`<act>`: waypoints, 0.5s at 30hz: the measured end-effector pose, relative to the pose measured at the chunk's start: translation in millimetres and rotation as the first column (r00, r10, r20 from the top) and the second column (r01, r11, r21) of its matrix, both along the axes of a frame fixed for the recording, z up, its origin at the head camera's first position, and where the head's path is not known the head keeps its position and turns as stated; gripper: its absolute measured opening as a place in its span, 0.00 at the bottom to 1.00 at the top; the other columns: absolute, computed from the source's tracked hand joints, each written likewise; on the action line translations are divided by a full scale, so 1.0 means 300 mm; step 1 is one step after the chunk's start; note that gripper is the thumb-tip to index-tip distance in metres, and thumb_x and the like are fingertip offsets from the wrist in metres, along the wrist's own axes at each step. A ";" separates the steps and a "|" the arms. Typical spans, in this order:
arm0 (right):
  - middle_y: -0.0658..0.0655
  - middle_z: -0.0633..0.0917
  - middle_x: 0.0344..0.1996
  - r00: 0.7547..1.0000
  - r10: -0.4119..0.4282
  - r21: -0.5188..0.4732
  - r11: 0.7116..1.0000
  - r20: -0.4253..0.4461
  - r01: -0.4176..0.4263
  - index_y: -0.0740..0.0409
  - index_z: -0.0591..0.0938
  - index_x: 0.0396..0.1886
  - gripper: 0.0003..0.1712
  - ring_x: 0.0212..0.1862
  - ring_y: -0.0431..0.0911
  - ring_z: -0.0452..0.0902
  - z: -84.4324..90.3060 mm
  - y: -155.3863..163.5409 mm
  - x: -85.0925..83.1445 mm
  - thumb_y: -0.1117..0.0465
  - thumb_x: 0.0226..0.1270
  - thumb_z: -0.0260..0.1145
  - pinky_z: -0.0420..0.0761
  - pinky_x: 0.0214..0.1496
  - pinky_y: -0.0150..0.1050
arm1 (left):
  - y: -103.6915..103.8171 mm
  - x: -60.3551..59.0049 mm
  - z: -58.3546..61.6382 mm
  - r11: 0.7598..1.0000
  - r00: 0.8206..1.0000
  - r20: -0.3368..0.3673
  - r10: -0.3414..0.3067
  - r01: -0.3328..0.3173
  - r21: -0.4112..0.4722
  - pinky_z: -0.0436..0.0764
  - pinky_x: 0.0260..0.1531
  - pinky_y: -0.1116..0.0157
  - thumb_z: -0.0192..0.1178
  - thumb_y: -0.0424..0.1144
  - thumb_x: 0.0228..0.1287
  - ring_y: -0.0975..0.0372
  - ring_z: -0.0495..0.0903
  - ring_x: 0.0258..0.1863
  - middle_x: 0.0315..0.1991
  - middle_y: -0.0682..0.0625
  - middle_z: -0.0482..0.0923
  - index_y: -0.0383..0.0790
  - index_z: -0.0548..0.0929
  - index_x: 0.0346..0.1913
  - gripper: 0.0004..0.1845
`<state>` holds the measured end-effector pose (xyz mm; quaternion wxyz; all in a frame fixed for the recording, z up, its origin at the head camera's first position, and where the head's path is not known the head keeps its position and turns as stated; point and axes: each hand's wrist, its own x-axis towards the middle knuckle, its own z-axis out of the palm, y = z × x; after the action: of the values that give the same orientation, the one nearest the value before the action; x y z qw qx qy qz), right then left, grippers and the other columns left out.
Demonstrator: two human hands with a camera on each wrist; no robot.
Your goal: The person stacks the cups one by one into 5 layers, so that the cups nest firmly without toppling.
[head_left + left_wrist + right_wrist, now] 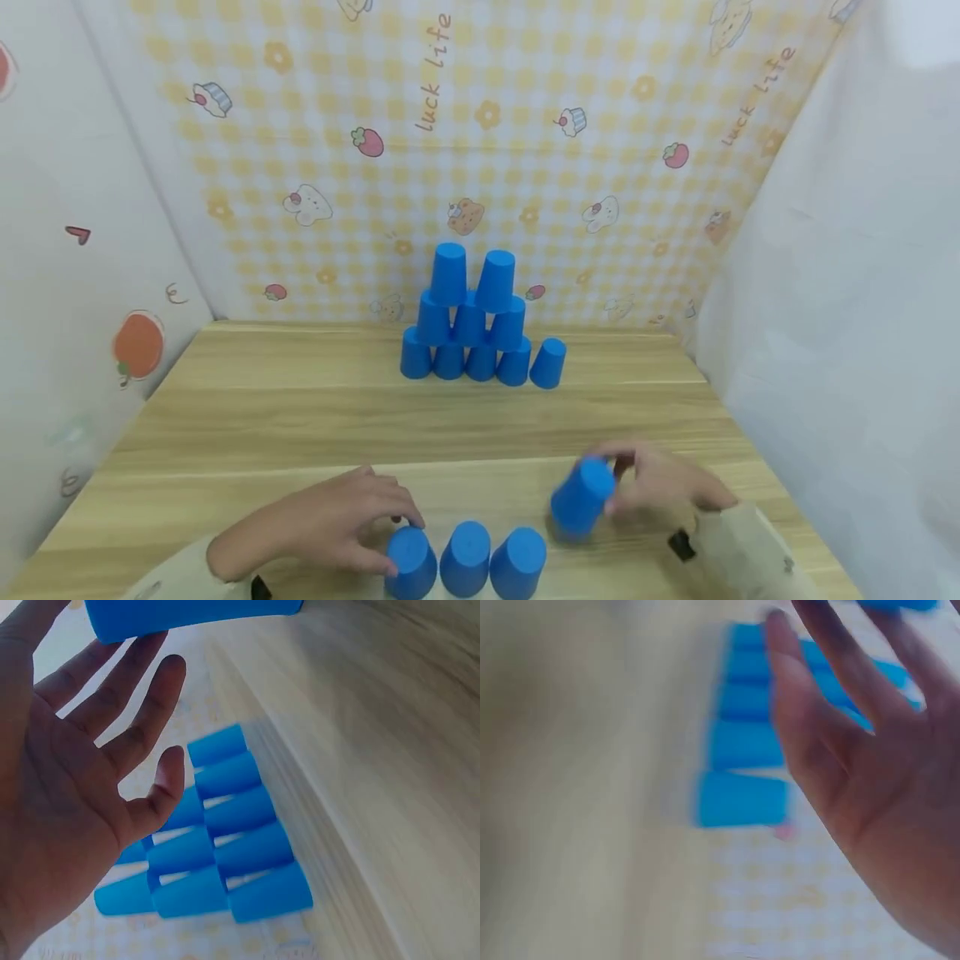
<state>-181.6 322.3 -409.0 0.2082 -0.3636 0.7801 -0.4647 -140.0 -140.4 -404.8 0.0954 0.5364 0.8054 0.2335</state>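
3 blue cups [465, 560] | left hand [330, 525] spread | right hand [660, 483] holds tilted cup [581, 497] | wooden table [300, 417] | checked backdrop [600, 100]

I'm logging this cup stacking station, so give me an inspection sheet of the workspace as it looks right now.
Surface: wooden table, light grain.
Job's things: pyramid of blue cups at the far edge, one single cup beside it; three upside-down cups in a near row; tilted cup.
Clutter: nothing seen.
Hands: left hand touches the row's left cup, fingers relaxed; right hand holds the tilted cup.
Cables: nothing seen.
Surroundings: checked cartoon backdrop, white side sheets.
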 end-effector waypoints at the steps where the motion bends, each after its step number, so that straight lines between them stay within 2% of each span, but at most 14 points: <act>1: 0.57 0.84 0.49 0.995 -0.095 -0.002 0.995 -0.035 0.095 0.61 0.77 0.62 0.29 0.46 0.47 0.81 0.032 0.002 -0.033 0.68 0.59 0.72 0.82 0.41 0.42 | -0.007 0.004 -0.002 1.000 1.000 -0.013 0.024 -0.024 0.004 0.75 0.44 0.66 0.59 0.60 0.67 0.70 0.77 0.51 0.52 0.65 0.80 0.52 0.81 0.57 0.22; 2: 0.57 0.84 0.47 0.975 -0.205 -0.009 0.979 -0.087 0.205 0.63 0.76 0.62 0.28 0.43 0.48 0.81 0.064 -0.002 -0.074 0.67 0.60 0.71 0.83 0.39 0.42 | -0.012 0.008 -0.003 0.999 0.998 -0.023 0.050 -0.050 0.002 0.76 0.44 0.64 0.59 0.61 0.67 0.70 0.77 0.51 0.53 0.65 0.80 0.53 0.81 0.58 0.23; 3: 0.59 0.84 0.45 0.941 -0.307 -0.040 0.952 -0.140 0.305 0.64 0.75 0.62 0.29 0.42 0.48 0.81 0.089 -0.009 -0.122 0.66 0.62 0.70 0.83 0.38 0.42 | -0.017 0.012 -0.005 0.997 0.997 -0.029 0.077 -0.077 -0.001 0.77 0.46 0.60 0.59 0.62 0.66 0.69 0.77 0.52 0.54 0.65 0.79 0.53 0.80 0.58 0.25; 4: 0.61 0.83 0.44 0.901 -0.400 -0.064 0.916 -0.169 0.395 0.66 0.74 0.63 0.28 0.41 0.50 0.81 0.114 -0.022 -0.172 0.64 0.64 0.70 0.84 0.38 0.43 | -0.022 0.017 -0.008 0.995 0.995 -0.038 0.098 -0.098 -0.002 0.78 0.46 0.57 0.60 0.62 0.65 0.68 0.77 0.53 0.54 0.65 0.79 0.53 0.80 0.59 0.26; 6: 0.62 0.83 0.46 0.794 -0.558 -0.081 0.827 -0.244 0.556 0.64 0.74 0.64 0.30 0.42 0.51 0.81 0.152 -0.062 -0.268 0.56 0.67 0.70 0.83 0.40 0.44 | -0.027 0.025 -0.019 0.992 0.990 -0.057 0.127 -0.127 0.008 0.77 0.46 0.58 0.60 0.63 0.64 0.69 0.77 0.53 0.54 0.65 0.78 0.53 0.80 0.60 0.27; 8: 0.62 0.83 0.48 0.713 -0.627 -0.076 0.765 -0.313 0.640 0.61 0.75 0.64 0.32 0.44 0.53 0.81 0.167 -0.099 -0.358 0.48 0.67 0.69 0.83 0.43 0.47 | -0.028 0.033 -0.024 0.989 0.985 -0.087 0.149 -0.147 0.024 0.76 0.44 0.62 0.62 0.63 0.62 0.70 0.76 0.51 0.53 0.66 0.79 0.55 0.80 0.59 0.27; 10: 0.63 0.82 0.52 0.683 -0.645 -0.057 0.740 -0.343 0.671 0.60 0.75 0.63 0.34 0.48 0.56 0.80 0.168 -0.128 -0.425 0.42 0.66 0.68 0.82 0.48 0.52 | -0.030 0.033 -0.024 0.985 0.977 -0.128 0.169 -0.162 0.058 0.75 0.42 0.65 0.63 0.63 0.61 0.71 0.76 0.48 0.51 0.67 0.79 0.56 0.81 0.58 0.25; 11: 0.63 0.81 0.54 0.676 -0.646 -0.051 0.735 -0.355 0.676 0.60 0.76 0.63 0.35 0.50 0.57 0.80 0.164 -0.140 -0.452 0.41 0.66 0.68 0.81 0.49 0.53 | -0.032 0.030 -0.021 0.981 0.973 -0.138 0.184 -0.174 0.081 0.76 0.41 0.66 0.64 0.63 0.61 0.72 0.77 0.47 0.50 0.68 0.80 0.57 0.81 0.57 0.25; 13: 0.63 0.81 0.54 0.678 -0.634 -0.026 0.737 -0.371 0.675 0.60 0.76 0.62 0.36 0.54 0.59 0.79 0.146 -0.158 -0.491 0.41 0.65 0.68 0.81 0.51 0.54 | -0.035 0.022 -0.007 0.969 0.965 -0.134 0.227 -0.211 0.127 0.79 0.43 0.65 0.65 0.62 0.59 0.72 0.78 0.46 0.50 0.67 0.80 0.58 0.81 0.57 0.25; 15: 0.64 0.81 0.54 0.698 -0.616 -0.013 0.753 -0.365 0.658 0.62 0.76 0.62 0.35 0.57 0.60 0.77 0.121 -0.172 -0.515 0.42 0.65 0.69 0.80 0.54 0.56 | -0.037 0.006 0.012 0.948 0.953 -0.114 0.280 -0.256 0.190 0.82 0.42 0.64 0.67 0.61 0.58 0.71 0.78 0.44 0.50 0.66 0.81 0.57 0.80 0.58 0.26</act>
<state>-336.1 270.8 -372.8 -0.0855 -0.1335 0.9075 -0.3891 -138.2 -151.5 -401.2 -0.0406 0.4429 0.8523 0.2753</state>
